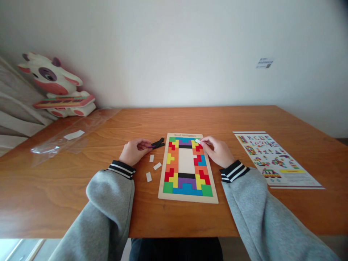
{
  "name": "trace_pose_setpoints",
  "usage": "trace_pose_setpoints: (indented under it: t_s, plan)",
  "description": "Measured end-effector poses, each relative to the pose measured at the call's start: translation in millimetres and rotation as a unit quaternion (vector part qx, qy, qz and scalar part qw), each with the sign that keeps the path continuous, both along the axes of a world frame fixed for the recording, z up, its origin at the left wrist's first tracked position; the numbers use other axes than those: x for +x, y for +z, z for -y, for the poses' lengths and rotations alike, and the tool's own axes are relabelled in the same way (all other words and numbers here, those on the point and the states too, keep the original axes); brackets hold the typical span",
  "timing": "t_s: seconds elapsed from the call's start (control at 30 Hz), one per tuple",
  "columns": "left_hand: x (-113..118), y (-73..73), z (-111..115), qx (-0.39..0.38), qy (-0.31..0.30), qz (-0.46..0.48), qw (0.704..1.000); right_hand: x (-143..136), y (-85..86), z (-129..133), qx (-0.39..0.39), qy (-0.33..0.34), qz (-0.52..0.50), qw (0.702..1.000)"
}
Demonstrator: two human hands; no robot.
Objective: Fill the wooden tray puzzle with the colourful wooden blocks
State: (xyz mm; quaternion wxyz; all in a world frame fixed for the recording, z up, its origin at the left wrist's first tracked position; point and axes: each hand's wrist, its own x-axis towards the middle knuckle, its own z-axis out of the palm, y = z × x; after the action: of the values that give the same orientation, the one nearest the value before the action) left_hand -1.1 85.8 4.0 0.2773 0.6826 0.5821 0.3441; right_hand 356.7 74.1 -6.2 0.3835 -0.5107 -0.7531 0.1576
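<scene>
A puzzle board (pixel 161 188) in a pale wooden frame lies in front of me. Coloured block pieces line its edges, with two black bars set across, and bare wood shows in its middle. Just left of the board, my left hand (pixel 136 150) has its fingers closed at the near end of some black strips (pixel 158 144); a bit of purple shows at the fingertips. Over the board's upper right corner, my right hand (pixel 219 150) pinches a small white piece (pixel 198 141). Three white rectangular pieces (pixel 157 166) are on the table by my left hand.
A printed sheet of block patterns (pixel 280 159) lies to the right on the wooden table (pixel 81 199). Clear plastic wrapping (pixel 54 148) with a white patch spreads at the left. A cow-shaped toy keyboard (pixel 65 101) stands in the back left corner, beside a curtain and the wall.
</scene>
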Motion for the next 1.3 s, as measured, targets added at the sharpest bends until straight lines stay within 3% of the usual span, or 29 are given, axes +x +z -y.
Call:
trace_pose_setpoints:
  t_s: [0.23, 0.47, 0.57, 0.63, 0.77, 0.93, 1.13, 1.3]
  plan:
    - [9, 5.8, 5, 0.038, 0.012, -0.059, 0.997, -1, 0.1, 0, 0.002, 0.007, -0.019, 1.0]
    - [33, 6.4, 13, 0.051, 0.004, 0.104, 0.993, -7, 9.8, 4, 0.08, -0.017, -0.015, 0.997]
    - [52, 10.6, 19, 0.095, -0.005, 0.093, 0.991, -9, 11.5, 4, 0.096, -0.023, -0.027, 0.995]
    - [69, 15.4, 23, 0.106, -0.047, 0.042, 0.992, -10, 10.3, 4, 0.095, -0.023, -0.029, 0.995]
    - [109, 22.5, 30, 0.071, -0.139, -0.041, 0.987, -10, 5.2, 1, 0.087, -0.022, -0.032, 0.995]
    - [140, 18.1, 27, 0.037, -0.147, -0.071, 0.986, -10, 3.4, 0, 0.086, -0.023, -0.028, 0.996]
    - [141, 12.5, 24, 0.063, -0.167, -0.076, 0.981, -10, 6.0, 0, 0.092, -0.024, -0.022, 0.995]
    - [124, 18.6, 26, 0.132, -0.235, -0.113, 0.956, -10, 6.0, 1, 0.085, -0.024, -0.023, 0.996]
